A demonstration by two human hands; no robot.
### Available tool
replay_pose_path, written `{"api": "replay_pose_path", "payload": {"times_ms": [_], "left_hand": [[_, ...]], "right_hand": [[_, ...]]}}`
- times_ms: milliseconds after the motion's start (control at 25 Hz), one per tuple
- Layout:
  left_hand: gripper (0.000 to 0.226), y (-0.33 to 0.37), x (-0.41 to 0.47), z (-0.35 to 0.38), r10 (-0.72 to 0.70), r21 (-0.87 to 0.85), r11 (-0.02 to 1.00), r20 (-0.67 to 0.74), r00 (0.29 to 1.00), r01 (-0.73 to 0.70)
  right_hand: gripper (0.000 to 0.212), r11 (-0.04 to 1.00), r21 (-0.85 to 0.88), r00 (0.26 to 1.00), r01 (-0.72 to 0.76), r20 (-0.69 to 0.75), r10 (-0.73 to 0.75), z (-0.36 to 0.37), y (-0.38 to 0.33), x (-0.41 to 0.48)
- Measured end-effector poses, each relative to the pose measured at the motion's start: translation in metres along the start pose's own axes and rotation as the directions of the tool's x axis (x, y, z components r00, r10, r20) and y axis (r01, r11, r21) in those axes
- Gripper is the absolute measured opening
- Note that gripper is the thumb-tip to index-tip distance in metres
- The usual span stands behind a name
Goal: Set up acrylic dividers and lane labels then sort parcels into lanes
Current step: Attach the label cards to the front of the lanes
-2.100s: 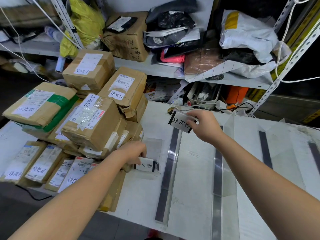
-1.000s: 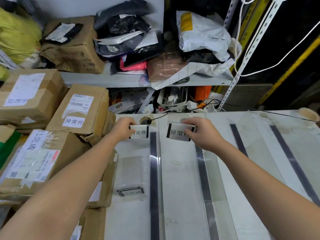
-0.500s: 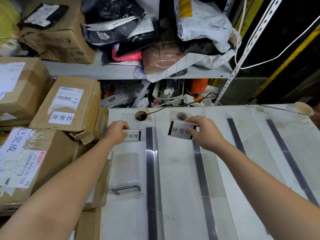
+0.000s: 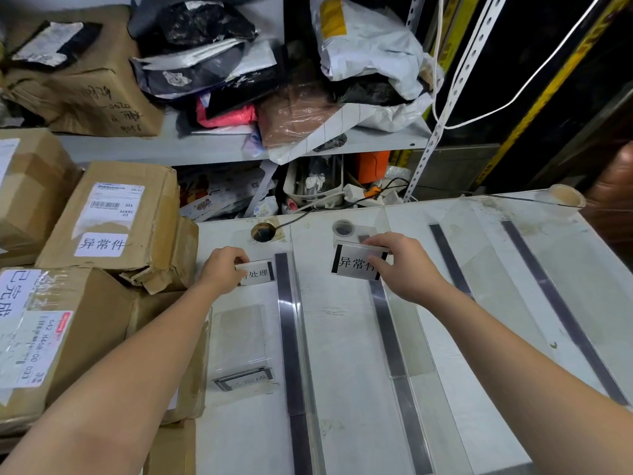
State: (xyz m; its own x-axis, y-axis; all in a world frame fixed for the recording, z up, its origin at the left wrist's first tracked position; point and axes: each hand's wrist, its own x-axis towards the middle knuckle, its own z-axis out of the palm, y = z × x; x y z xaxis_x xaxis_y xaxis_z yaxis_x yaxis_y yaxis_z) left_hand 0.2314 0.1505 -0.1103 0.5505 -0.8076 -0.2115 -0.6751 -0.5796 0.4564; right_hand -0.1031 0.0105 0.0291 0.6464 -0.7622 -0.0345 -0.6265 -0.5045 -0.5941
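On the white table (image 4: pixel 342 354) stand clear acrylic dividers with dark base strips; one divider (image 4: pixel 291 337) runs left of centre, another (image 4: pixel 390 337) right of it. My left hand (image 4: pixel 221 270) pinches a small white lane label (image 4: pixel 257 273) at the far end of the left lane. My right hand (image 4: pixel 404 269) pinches a black-edged label (image 4: pixel 356 264) printed 异常件, held tilted at the head of the middle lane. A third label holder (image 4: pixel 243 377) lies flat near the left edge. Cardboard parcels (image 4: pixel 113 228) are stacked at the left.
Two more dark strips (image 4: pixel 452 269) (image 4: pixel 555 303) run along the table's right part. A cable hole (image 4: pixel 262 232) and a tape roll (image 4: pixel 563 197) sit at the far edge. Behind stands a shelf (image 4: pixel 212 149) crowded with bags and boxes.
The view swung right and closer. My left hand carried its label from the near left of the table to the far end of the left lane; my right hand kept its label.
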Motion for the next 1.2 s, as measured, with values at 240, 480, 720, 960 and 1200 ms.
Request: {"api": "replay_pose_path", "payload": {"times_ms": [240, 480, 720, 960, 1200], "left_hand": [[0.029, 0.006, -0.008, -0.002, -0.034, 0.047, 0.998, -0.019, 0.999, 0.035], [0.051, 0.076, -0.036, -0.04, 0.009, 0.271, 0.961, -0.193, 0.981, 0.044], [0.046, 0.198, -0.086, -0.061, -0.012, 0.358, 0.928, -0.254, 0.967, 0.106], [0.068, 0.301, -0.12, -0.027, -0.01, 0.259, 0.965, -0.149, 0.989, 0.049], [0.066, 0.361, -0.107, -0.01, 0.105, 0.199, 0.977, -0.115, 0.988, -0.08]], "right_hand": [[0.03, 1.0, -0.013, 0.999, 0.017, -0.033, -0.017, -0.003, 0.017, -0.014], [0.03, 0.997, -0.017, 0.997, 0.073, -0.007, -0.073, -0.034, 0.052, -0.022], [0.028, 0.987, -0.032, 0.988, 0.157, 0.001, -0.157, -0.109, 0.098, -0.032], [0.031, 0.99, -0.043, 0.99, 0.132, -0.042, -0.134, -0.188, 0.16, -0.049], [0.027, 0.997, -0.07, 0.993, 0.033, -0.112, -0.041, -0.223, 0.208, -0.05]]}}
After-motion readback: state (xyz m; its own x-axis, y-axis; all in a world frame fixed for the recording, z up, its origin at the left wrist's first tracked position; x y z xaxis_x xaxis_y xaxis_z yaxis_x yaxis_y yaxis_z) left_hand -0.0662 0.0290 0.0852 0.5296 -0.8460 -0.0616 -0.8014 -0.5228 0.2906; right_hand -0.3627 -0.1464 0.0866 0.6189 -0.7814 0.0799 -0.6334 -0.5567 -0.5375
